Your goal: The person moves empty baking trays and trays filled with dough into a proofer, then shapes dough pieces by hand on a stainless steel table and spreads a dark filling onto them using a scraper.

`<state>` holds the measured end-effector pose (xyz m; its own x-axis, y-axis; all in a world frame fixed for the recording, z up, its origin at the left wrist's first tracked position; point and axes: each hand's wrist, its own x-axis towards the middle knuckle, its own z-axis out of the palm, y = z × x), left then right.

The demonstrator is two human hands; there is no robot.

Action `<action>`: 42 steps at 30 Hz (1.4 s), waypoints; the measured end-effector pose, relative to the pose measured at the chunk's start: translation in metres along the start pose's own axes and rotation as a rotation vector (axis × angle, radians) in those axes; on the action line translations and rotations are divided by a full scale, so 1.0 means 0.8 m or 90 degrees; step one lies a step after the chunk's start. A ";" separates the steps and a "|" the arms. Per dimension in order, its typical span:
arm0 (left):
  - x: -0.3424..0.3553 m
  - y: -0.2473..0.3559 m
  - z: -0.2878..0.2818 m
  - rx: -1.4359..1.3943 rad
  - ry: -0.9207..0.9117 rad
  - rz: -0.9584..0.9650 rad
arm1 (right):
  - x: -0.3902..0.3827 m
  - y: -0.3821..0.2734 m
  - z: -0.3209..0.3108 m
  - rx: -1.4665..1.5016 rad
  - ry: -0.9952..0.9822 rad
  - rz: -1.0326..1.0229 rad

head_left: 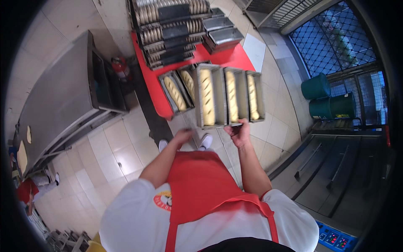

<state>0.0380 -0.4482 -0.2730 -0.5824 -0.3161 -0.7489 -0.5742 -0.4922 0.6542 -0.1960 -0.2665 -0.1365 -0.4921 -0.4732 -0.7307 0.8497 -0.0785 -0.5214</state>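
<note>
My right hand [237, 133] grips, from underneath at the near edge, a metal pan set [224, 96] of three long compartments, each with a pale, slashed dough loaf [207, 94] in it. My left hand [184, 136] is below and left of this set, away from it, its fingers blurred. Beyond it, similar pans with slashed loaves [175, 93] rest on a red table [155, 96], partly hidden by the held set. Stacked dark metal pans [172, 35] stand at the table's far end.
A steel worktable [61, 101] is at my left, a red extinguisher [120, 69] beside it. A multi-door oven with a control panel [323, 168] lines the right, near green drums [331, 107] and a barred window [327, 33]. A person in red [27, 191] stands at lower left.
</note>
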 end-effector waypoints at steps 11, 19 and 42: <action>0.220 0.115 0.133 -0.927 0.340 0.303 | -0.097 -0.290 -0.283 0.049 0.149 -0.203; 0.161 0.096 0.225 -0.892 0.504 0.295 | 0.020 -0.556 -0.478 0.065 0.019 -0.208; 0.333 0.703 0.544 -0.818 0.658 0.639 | 0.759 -1.111 -0.178 -0.047 -0.134 -0.082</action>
<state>-0.6905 -0.4563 -0.0588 0.4109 -0.8664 -0.2837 0.6854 0.0884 0.7228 -1.2768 -0.3587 -0.1794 -0.5390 -0.6360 -0.5522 0.7625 -0.0898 -0.6407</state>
